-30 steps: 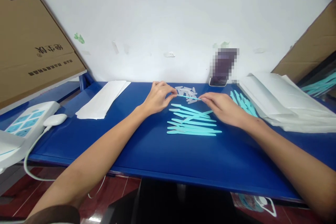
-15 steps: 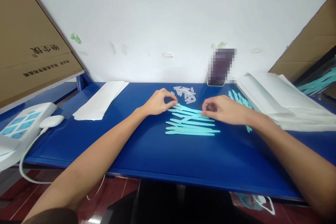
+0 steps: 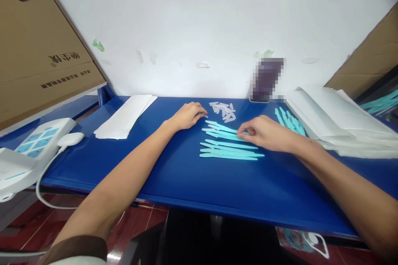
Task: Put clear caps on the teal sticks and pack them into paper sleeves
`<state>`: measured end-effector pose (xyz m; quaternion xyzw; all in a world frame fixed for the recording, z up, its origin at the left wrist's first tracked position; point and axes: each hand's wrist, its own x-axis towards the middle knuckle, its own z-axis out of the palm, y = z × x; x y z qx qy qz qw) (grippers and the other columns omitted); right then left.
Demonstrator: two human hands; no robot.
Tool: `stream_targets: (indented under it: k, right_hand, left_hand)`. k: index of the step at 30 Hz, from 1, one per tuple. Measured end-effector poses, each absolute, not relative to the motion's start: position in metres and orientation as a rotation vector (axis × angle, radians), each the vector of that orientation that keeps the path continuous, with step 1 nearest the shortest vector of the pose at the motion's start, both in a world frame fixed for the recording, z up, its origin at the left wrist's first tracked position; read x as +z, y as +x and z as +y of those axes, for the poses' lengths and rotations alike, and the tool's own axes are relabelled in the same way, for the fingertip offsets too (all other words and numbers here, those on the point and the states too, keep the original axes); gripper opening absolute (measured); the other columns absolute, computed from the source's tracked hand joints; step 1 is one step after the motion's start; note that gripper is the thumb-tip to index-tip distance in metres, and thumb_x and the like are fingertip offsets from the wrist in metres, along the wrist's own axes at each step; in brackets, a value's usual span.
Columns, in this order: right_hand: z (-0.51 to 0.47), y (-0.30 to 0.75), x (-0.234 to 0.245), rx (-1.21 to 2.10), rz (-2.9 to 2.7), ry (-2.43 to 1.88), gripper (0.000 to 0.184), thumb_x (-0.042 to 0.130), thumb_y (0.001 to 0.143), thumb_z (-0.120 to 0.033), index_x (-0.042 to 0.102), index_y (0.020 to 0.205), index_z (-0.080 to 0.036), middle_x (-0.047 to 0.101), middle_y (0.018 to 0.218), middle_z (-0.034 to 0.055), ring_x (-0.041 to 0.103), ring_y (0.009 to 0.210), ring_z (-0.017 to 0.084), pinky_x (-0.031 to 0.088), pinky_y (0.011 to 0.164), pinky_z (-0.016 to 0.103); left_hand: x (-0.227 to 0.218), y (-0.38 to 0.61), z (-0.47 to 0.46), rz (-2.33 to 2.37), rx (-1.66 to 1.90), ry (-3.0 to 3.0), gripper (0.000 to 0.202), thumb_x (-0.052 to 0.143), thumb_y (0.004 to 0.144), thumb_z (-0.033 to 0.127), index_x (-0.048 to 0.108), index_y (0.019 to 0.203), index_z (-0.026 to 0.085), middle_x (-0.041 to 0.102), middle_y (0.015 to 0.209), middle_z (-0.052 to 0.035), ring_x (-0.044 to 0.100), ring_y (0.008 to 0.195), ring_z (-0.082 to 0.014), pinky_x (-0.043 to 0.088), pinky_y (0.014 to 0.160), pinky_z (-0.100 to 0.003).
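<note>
Blue table (image 3: 180, 174), turquoise sticks (image 3: 231, 153) between hands (image 3: 263, 133)

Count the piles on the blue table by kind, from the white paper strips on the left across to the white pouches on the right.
Turquoise stick piles: 2
Small clear-piece heap: 1
White paper strip stack: 1
White pouch stack: 1
Total: 5

A brown cuff (image 3: 76, 246) edges the pale sleeve (image 3: 79, 261).
</note>
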<state>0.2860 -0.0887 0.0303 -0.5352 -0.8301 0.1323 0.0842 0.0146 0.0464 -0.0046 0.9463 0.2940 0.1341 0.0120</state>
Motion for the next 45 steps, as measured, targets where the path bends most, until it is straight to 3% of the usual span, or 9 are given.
stream_targets:
  k: [5, 11, 18, 21, 24, 27, 31, 35, 45]
  right_hand:
    - [-0.095, 0.284, 0.033, 0.071, -2.260, -1.510, 0.033, 0.047, 0.094, -0.040, 0.072, 0.090, -0.019, 0.053, 0.056, 0.0001, 0.047, 0.050, 0.015, 0.036, 0.058, 0.031]
    - [-0.091, 0.286, 0.027, -0.068, -2.107, -1.434, 0.025, 0.042, 0.099, -0.036, 0.061, 0.093, -0.020, 0.066, 0.098, 0.0099, 0.060, 0.077, 0.020, 0.041, 0.070, 0.032]
    - [-0.087, 0.283, 0.017, 0.097, -2.093, -1.536, 0.025, 0.031, 0.104, -0.038, 0.050, 0.104, -0.023, 0.059, 0.070, 0.0011, 0.052, 0.059, 0.019, 0.033, 0.061, 0.031]
    - [-0.087, 0.281, 0.016, 0.073, -2.102, -1.567, 0.021, 0.033, 0.103, -0.037, 0.050, 0.101, -0.024, 0.057, 0.067, 0.0004, 0.050, 0.059, 0.020, 0.031, 0.061, 0.030]
    - [-0.089, 0.277, 0.016, 0.097, -2.067, -1.611, 0.014, 0.038, 0.100, -0.033, 0.049, 0.095, -0.025, 0.057, 0.063, -0.0018, 0.047, 0.054, 0.018, 0.030, 0.059, 0.029]
    - [-0.092, 0.274, 0.017, 0.096, -2.048, -1.646, 0.012, 0.042, 0.098, -0.033, 0.049, 0.094, -0.025, 0.054, 0.059, -0.0039, 0.045, 0.051, 0.016, 0.028, 0.057, 0.028]
    - [-0.092, 0.273, 0.016, 0.040, -2.049, -1.636, 0.014, 0.042, 0.099, -0.035, 0.051, 0.097, -0.024, 0.055, 0.060, -0.0035, 0.046, 0.052, 0.016, 0.028, 0.057, 0.028]
    - [-0.090, 0.275, 0.013, 0.038, -2.085, -1.627, 0.015, 0.041, 0.099, -0.036, 0.051, 0.098, -0.025, 0.056, 0.063, -0.0034, 0.046, 0.053, 0.016, 0.028, 0.057, 0.027]
    - [-0.090, 0.281, 0.019, 0.002, -2.095, -1.639, 0.015, 0.043, 0.098, -0.036, 0.054, 0.097, -0.025, 0.059, 0.062, -0.0042, 0.048, 0.053, 0.015, 0.028, 0.056, 0.027]
  left_hand:
    - [-0.006, 0.009, 0.048, 0.967, 0.354, 3.027, 0.042, 0.036, 0.101, 0.026, 0.063, 0.131, 0.014, 0.066, 0.106, -0.0155, 0.062, 0.099, -0.0264, 0.048, 0.088, -0.037]
    - [-0.003, 0.004, 0.050, 1.033, 0.341, 2.974, 0.028, 0.048, 0.093, 0.026, 0.067, 0.109, 0.014, 0.069, 0.095, -0.0108, 0.064, 0.084, -0.0230, 0.047, 0.075, -0.032]
    - [0.017, 0.001, 0.040, 1.133, 0.309, 2.783, 0.044, 0.058, 0.075, 0.019, 0.067, 0.118, 0.015, 0.071, 0.076, -0.0017, 0.063, 0.067, -0.0187, 0.043, 0.065, -0.028]
    - [0.017, 0.001, 0.037, 1.130, 0.330, 2.723, 0.034, 0.061, 0.069, 0.019, 0.071, 0.101, 0.017, 0.070, 0.073, -0.0006, 0.063, 0.064, -0.0179, 0.043, 0.064, -0.028]
    - [0.011, 0.005, 0.035, 1.058, 0.667, 2.393, 0.022, 0.064, 0.071, 0.021, 0.064, 0.093, 0.017, 0.072, 0.076, -0.0015, 0.063, 0.063, -0.0148, 0.044, 0.061, -0.025]
    - [0.007, 0.014, 0.031, 0.879, 0.949, 1.940, 0.022, 0.065, 0.082, 0.031, 0.055, 0.094, 0.016, 0.075, 0.091, -0.0084, 0.065, 0.066, -0.0131, 0.045, 0.057, -0.022]
    - [0.007, 0.024, 0.024, 0.682, 0.962, 1.778, 0.044, 0.076, 0.082, 0.042, 0.058, 0.110, 0.014, 0.076, 0.103, -0.0150, 0.072, 0.085, -0.0192, 0.048, 0.065, -0.025]
    - [0.007, 0.027, 0.020, 0.642, 0.928, 1.799, 0.047, 0.079, 0.081, 0.044, 0.063, 0.111, 0.012, 0.077, 0.103, -0.0154, 0.072, 0.097, -0.0232, 0.050, 0.079, -0.030]
    - [0.007, 0.028, 0.018, 0.607, 0.895, 1.846, 0.044, 0.075, 0.085, 0.042, 0.066, 0.115, 0.011, 0.078, 0.104, -0.0156, 0.071, 0.102, -0.0254, 0.052, 0.085, -0.035]
